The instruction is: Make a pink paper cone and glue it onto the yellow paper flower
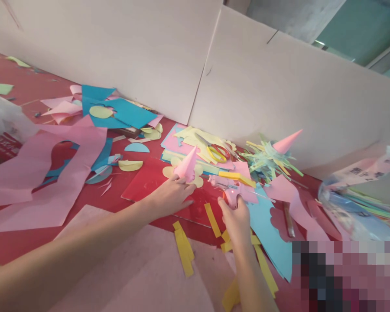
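Note:
A pink paper cone [187, 165] stands, leaning a little, on a pale yellow flower-shaped paper [199, 180]. The fingers of my left hand [169, 197] are closed at the cone's base, and part of their grip is hidden behind the hand. In my right hand [237, 216] is a pink hot glue gun [229, 187], its nozzle turned left toward the flower. Under both lies a red sheet [149, 180]. Yellow paper strips [183, 249] are scattered below and around my right wrist.
Scissors [219, 152] with yellow and red handles rest on stacked paper. A second pink cone [288, 142] sits on fringed paper strips at right. Pink cut-out paper [65, 199] and blue sheets [123, 112] lie left. White panels [263, 95] stand behind.

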Motion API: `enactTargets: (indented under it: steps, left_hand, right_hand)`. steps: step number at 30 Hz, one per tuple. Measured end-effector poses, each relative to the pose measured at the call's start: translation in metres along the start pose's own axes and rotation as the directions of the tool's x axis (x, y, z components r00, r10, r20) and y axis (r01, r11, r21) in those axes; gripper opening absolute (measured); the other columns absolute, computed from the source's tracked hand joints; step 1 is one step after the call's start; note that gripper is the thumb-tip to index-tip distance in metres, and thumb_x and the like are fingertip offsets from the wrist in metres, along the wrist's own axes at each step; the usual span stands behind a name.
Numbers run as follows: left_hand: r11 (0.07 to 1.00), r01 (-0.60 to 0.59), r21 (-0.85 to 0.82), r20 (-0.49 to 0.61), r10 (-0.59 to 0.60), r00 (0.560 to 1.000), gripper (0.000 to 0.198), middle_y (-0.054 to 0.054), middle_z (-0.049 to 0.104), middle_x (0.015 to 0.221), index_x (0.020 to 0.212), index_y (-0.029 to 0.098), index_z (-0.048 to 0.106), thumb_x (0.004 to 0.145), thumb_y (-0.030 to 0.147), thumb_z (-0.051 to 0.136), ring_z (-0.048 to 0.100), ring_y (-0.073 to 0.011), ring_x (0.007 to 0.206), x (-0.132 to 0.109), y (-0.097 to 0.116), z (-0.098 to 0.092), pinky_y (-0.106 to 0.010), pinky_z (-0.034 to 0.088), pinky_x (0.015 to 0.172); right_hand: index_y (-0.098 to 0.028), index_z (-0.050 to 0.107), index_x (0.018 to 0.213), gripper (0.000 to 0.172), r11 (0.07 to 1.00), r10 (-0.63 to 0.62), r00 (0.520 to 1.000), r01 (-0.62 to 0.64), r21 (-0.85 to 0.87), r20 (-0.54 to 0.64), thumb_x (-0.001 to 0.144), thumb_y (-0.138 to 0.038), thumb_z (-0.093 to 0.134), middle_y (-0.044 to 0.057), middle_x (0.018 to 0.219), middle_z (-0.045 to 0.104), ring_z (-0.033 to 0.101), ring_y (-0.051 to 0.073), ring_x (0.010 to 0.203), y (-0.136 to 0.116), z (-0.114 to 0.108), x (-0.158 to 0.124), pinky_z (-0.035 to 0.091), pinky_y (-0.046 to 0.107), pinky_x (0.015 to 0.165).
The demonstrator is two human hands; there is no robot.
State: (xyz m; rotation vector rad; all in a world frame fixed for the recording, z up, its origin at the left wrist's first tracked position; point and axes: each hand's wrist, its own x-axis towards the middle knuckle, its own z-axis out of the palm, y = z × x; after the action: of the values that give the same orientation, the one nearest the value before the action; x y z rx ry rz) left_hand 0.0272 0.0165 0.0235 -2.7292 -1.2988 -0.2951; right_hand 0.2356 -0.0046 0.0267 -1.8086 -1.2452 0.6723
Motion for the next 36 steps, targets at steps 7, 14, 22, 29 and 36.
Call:
enactTargets:
  steps: [7,14,22,29,36]
  left_hand:
    - [1.0,0.006,-0.005,-0.023,-0.006,1.0,0.031,-0.007,0.069,0.094,0.116,0.018,0.057,0.091,0.036,0.053,0.061,-0.0218,0.095,0.002,-0.001,0.002,-0.035,0.04,0.083]
    - [0.992,-0.057,-0.11,-0.287,0.023,0.958,0.025,-0.004,0.069,0.076,0.099,0.018,0.063,0.097,0.03,0.041,0.06,-0.0169,0.081,-0.004,-0.011,0.01,-0.031,0.039,0.076]
    - [0.866,0.233,-0.443,-0.553,-0.469,0.689,0.017,-0.004,0.068,0.096,0.096,0.023,0.063,0.091,0.033,0.052,0.06,-0.019,0.088,0.003,-0.024,-0.017,-0.034,0.044,0.082]
    - [0.789,0.183,-0.586,-0.536,-0.547,0.643,0.015,-0.003,0.068,0.091,0.088,0.02,0.065,0.084,0.034,0.061,0.061,-0.0171,0.085,0.046,-0.032,-0.042,-0.032,0.048,0.08]
    - [0.719,0.19,-0.669,-0.498,-0.622,0.604,0.01,-0.002,0.071,0.084,0.079,0.02,0.067,0.081,0.028,0.061,0.064,-0.0159,0.079,0.048,-0.037,-0.045,-0.031,0.05,0.078]
  right_hand:
    - [-0.02,0.061,0.094,0.037,1.0,-0.002,1.0,0.002,0.009,0.007,0.066,-0.043,0.061,-0.003,0.061,0.055,0.052,0.016,0.055,-0.003,0.0,-0.001,0.042,0.027,0.053]
    - [-0.019,0.06,0.09,0.035,0.999,-0.014,1.0,0.014,0.043,-0.021,0.065,-0.043,0.063,-0.004,0.059,0.053,0.051,0.015,0.054,0.001,0.001,0.003,0.042,0.027,0.053]
    - [-0.019,0.059,0.089,0.036,0.997,0.024,1.0,-0.023,0.075,-0.008,0.065,-0.045,0.064,-0.004,0.058,0.053,0.053,0.015,0.055,0.002,-0.002,0.006,0.043,0.026,0.053]
    - [-0.018,0.058,0.091,0.038,0.993,0.051,0.998,-0.049,0.107,-0.02,0.064,-0.045,0.065,-0.005,0.053,0.053,0.052,0.015,0.048,0.001,-0.002,0.008,0.04,0.026,0.047]
    - [-0.022,0.05,0.082,0.029,0.982,0.149,0.989,-0.145,0.123,-0.024,0.065,-0.04,0.065,-0.009,0.044,0.046,0.041,0.012,0.032,-0.007,0.001,0.001,0.031,0.024,0.036]
